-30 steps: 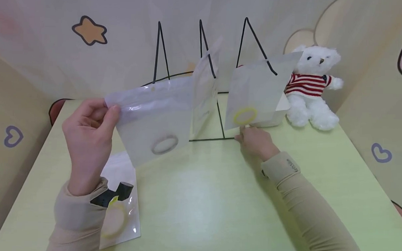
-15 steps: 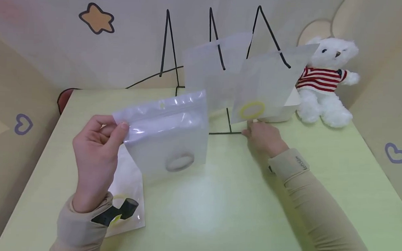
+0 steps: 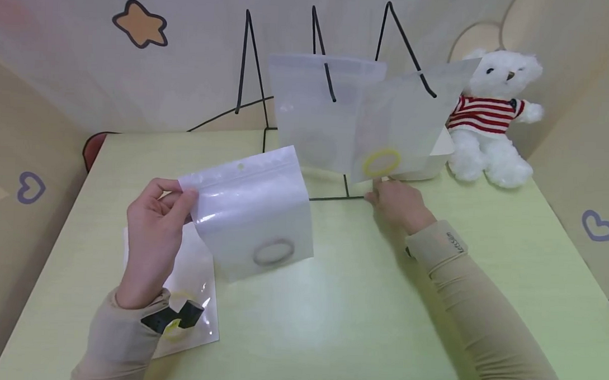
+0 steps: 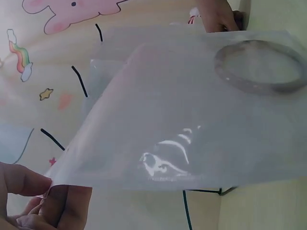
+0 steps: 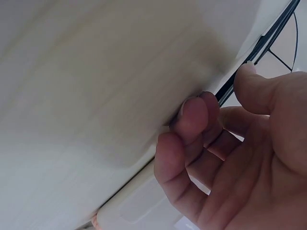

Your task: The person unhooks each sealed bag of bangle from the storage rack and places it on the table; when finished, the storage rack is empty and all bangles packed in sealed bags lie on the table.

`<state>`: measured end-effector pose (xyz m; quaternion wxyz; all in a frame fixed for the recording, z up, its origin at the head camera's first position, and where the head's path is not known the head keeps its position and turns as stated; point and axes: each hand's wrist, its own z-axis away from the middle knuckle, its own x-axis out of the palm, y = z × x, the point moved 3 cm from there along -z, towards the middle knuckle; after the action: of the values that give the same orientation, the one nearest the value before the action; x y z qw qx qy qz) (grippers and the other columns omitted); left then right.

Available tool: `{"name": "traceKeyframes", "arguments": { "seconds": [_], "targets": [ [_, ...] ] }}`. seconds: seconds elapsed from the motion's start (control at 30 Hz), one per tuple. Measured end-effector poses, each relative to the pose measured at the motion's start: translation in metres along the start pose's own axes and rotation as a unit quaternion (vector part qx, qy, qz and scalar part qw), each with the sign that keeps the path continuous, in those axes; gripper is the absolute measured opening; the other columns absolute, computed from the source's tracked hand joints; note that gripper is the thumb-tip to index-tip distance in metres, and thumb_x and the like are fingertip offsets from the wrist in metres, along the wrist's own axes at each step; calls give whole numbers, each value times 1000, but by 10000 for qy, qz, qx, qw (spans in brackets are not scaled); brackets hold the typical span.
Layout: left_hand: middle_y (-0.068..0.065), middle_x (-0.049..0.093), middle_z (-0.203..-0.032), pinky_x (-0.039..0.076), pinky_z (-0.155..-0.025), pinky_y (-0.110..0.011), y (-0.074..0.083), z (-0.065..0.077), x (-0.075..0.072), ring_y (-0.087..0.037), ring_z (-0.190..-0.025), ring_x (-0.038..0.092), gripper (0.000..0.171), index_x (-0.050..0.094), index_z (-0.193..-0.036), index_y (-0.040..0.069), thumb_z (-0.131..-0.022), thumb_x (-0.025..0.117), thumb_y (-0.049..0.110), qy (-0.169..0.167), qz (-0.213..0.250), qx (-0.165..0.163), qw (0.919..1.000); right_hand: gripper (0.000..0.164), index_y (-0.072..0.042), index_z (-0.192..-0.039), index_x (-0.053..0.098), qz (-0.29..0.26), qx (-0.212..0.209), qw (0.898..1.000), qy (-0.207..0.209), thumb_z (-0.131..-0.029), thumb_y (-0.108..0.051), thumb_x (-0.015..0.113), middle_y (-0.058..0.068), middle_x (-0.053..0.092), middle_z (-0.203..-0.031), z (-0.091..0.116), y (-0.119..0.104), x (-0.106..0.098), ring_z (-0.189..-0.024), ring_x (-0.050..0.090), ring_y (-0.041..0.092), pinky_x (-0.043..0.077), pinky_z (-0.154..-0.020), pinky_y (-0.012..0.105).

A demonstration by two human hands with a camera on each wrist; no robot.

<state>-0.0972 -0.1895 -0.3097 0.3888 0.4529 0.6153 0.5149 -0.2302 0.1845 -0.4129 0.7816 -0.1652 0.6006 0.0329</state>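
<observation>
In the head view my left hand (image 3: pixel 154 235) pinches the top left corner of a white zip bag (image 3: pixel 248 210). A dark ring (image 3: pixel 274 251) shows through this bag near its bottom. The bag hangs below and in front of the left hook of a black wire rack (image 3: pixel 329 198). At the rack's front base rail is my right hand (image 3: pixel 397 203); in the right wrist view its thumb and curled fingers (image 5: pixel 189 117) close about the black rail. One zip bag (image 3: pixel 312 115) hangs on the middle hook, and another (image 3: pixel 413 118) with a yellow ring on the right hook.
Another zip bag (image 3: pixel 196 275) with a yellow ring lies on the pale green table (image 3: pixel 299 335), partly behind my left forearm. A white teddy bear (image 3: pixel 488 118) in a striped shirt sits at the back right. Beside it stands a white box-like object (image 3: pixel 426 166).
My left hand's bag has come down and toward me, away from the left hook. The middle bag has swung from edge-on to facing front. My right hand stays at the rack's base.
</observation>
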Motion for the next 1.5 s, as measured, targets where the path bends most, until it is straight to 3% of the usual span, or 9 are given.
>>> {"name": "traceKeyframes", "arguments": {
  "seconds": [0.27, 0.5, 0.7, 0.83, 1.0, 1.13, 1.27, 1.4, 1.5],
  "targets": [
    [4, 73, -89, 56, -72, -21, -17, -25, -9, -12, -72, 68, 22, 60, -109, -3, -95, 63, 13, -636, -1128, -77, 9916, 36, -2, -123, 53, 24, 30, 10000, -44, -104, -32, 46, 18, 64, -103, -1, 1, 1, -90, 62, 34, 52, -75, 52],
    [-10, 72, -99, 53, -79, -25, -47, -33, -14, -12, -75, 68, 28, 57, -114, -3, -99, 58, 20, -1438, -2161, -937, 9612, 37, -1, -124, 52, 24, 19, 9999, -102, -104, -31, 45, 18, 64, -103, 2, -1, 1, -96, 62, 36, 51, -78, 54],
    [-11, 72, -98, 45, -93, -44, -79, -30, -20, -20, -80, 71, 30, 52, -116, -2, -100, 56, 23, -1899, -2090, -1816, 9419, 37, -1, -123, 54, 53, 2, 10000, -59, -104, -31, 46, 14, 63, -95, 3, -2, 0, -89, 62, 31, 51, -70, 48],
    [-13, 72, -97, 50, -88, -39, -95, -27, -23, -20, -78, 71, 27, 53, -113, -4, -99, 55, 19, -2037, -2113, -1989, 9350, 36, -1, -121, 54, 84, -32, 10000, -42, -104, -31, 46, 12, 63, -89, 5, -2, 1, -84, 62, 29, 50, -67, 47],
    [-14, 68, -94, 53, -70, -31, -101, -27, -24, -20, -75, 64, 26, 60, -109, -5, -97, 59, 18, -2080, -2723, -1443, 9283, 32, -3, -117, 53, 70, -23, 10000, -44, -104, -32, 46, 10, 59, -84, 3, -2, 2, -76, 56, 25, 49, -65, 46],
    [-16, 58, -95, 45, -70, -35, -99, -26, -24, -28, -83, 53, 27, 66, -107, -4, -96, 60, 20, -2033, -3731, -588, 9033, 30, -5, -113, 54, 76, -15, 10000, 10, -104, -33, 46, 10, 59, -85, 2, -1, 2, -77, 57, 26, 50, -65, 47],
    [-26, 49, -110, 44, -81, -48, -97, -21, -21, -39, -101, 46, 35, 61, -114, -10, -94, 61, 19, -1977, -4208, -210, 8851, 28, -5, -109, 55, 99, -34, 9999, 84, -103, -32, 47, 11, 60, -85, 2, 1, 2, -78, 58, 27, 50, -64, 47],
    [-36, 42, -121, 40, -87, -58, -94, -13, -15, -51, -111, 38, 57, 46, -126, -16, -91, 66, 23, -2013, -4808, 101, 8533, 28, -5, -109, 55, 110, -81, 9999, 99, -103, -31, 47, 11, 60, -86, 3, 0, 0, -79, 59, 28, 50, -64, 47],
    [-41, 38, -125, 43, -80, -63, -91, -1, -9, -56, -114, 36, 73, 37, -130, -18, -89, 69, 32, -2214, -5284, 267, 8192, 28, -5, -110, 55, 120, -117, 9998, 102, -104, -31, 46, 11, 60, -86, 3, -2, -1, -80, 59, 28, 51, -64, 48]
  ]
}}
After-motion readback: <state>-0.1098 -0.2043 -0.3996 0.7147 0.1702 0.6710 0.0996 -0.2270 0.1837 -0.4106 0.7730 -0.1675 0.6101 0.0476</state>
